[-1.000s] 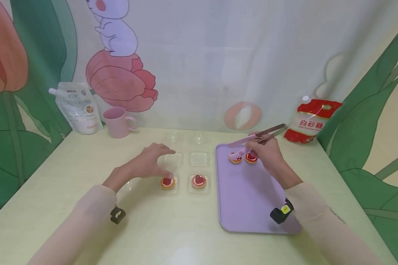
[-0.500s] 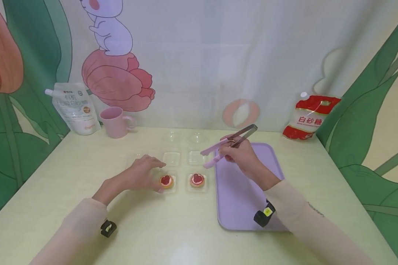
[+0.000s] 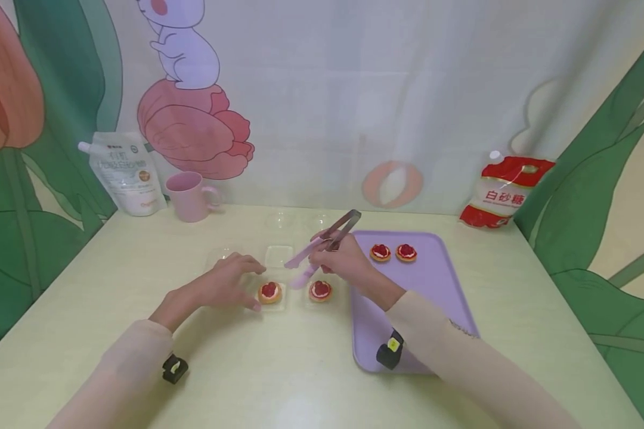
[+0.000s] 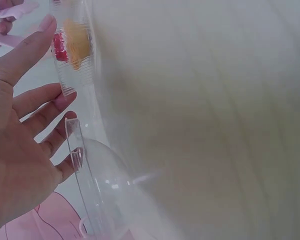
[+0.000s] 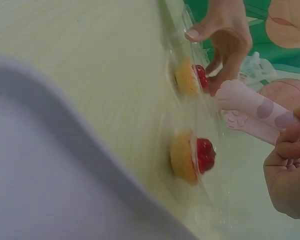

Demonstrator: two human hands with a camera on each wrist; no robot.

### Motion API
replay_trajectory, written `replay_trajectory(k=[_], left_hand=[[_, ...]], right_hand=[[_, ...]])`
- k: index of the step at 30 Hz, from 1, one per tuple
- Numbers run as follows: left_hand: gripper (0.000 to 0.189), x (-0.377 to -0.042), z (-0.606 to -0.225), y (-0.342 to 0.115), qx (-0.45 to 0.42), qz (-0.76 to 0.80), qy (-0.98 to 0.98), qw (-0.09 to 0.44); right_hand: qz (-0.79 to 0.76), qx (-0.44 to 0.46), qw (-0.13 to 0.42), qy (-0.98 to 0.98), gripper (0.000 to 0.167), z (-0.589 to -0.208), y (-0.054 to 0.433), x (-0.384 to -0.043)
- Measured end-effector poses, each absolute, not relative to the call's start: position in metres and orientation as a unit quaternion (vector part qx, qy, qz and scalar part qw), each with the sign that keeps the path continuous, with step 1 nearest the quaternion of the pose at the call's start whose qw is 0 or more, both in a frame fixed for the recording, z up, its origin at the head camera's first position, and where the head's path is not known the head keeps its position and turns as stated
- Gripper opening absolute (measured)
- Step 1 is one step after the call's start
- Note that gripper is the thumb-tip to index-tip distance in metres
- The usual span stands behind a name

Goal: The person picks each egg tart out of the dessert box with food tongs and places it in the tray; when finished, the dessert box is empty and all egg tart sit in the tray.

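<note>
My right hand point(image 3: 346, 259) grips metal tongs with pink paw-shaped tips point(image 3: 303, 253), held in the air over the clear plastic boxes. The tips stand apart with nothing visible between them. Below them to the right, a berry tart point(image 3: 320, 291) sits in a clear box. Another berry tart point(image 3: 270, 292) lies in the box to its left. My left hand point(image 3: 225, 283) is beside that box, thumb and fingers spread at its edge; in the left wrist view the fingers point(image 4: 37, 100) are loosely extended. Whether they touch the box, I cannot tell.
A purple tray point(image 3: 402, 298) at the right carries two berry tarts point(image 3: 393, 252). A clear box point(image 3: 279, 255) and domed lids point(image 3: 280, 220) are behind the tarts. A pink mug point(image 3: 186, 196), a white pouch point(image 3: 126, 176) and a red sugar bag point(image 3: 507, 192) stand at the back.
My right hand has carried the tongs left from the tray's tarts to above the boxes. The left hand has drawn back slightly leftward from the left tart.
</note>
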State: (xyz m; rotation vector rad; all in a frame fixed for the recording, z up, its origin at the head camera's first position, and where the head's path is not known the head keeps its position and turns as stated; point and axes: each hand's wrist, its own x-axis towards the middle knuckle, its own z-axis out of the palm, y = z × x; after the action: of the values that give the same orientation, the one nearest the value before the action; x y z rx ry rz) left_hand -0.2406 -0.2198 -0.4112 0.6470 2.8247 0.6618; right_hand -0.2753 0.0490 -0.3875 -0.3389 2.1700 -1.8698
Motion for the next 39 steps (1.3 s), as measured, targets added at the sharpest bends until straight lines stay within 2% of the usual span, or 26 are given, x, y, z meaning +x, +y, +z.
replay_trajectory(k=[14,29,35,39], left_hand=[[0.066,-0.247,-0.416,-0.219,0.238,0.214,0.945,0.071],[0.066,-0.247,-0.412,-0.218,0.247,0.207,0.944,0.071],[0.065,-0.248,-0.411,-0.219,0.245,0.208,0.944,0.074],[0.066,-0.249,-0.412,-0.219,0.242,0.205,0.945,0.080]], right_hand=[[-0.601,-0.164,0.153,0.767,0.037,-0.398,0.015,-0.270],[-0.558,-0.187,0.152,0.794,0.032,-0.406,0.008,-0.271],[-0.510,-0.224,0.146,0.818,0.033,-0.402,0.007,-0.270],[-0.501,-0.244,0.143,0.818,0.028,-0.403,0.008,-0.269]])
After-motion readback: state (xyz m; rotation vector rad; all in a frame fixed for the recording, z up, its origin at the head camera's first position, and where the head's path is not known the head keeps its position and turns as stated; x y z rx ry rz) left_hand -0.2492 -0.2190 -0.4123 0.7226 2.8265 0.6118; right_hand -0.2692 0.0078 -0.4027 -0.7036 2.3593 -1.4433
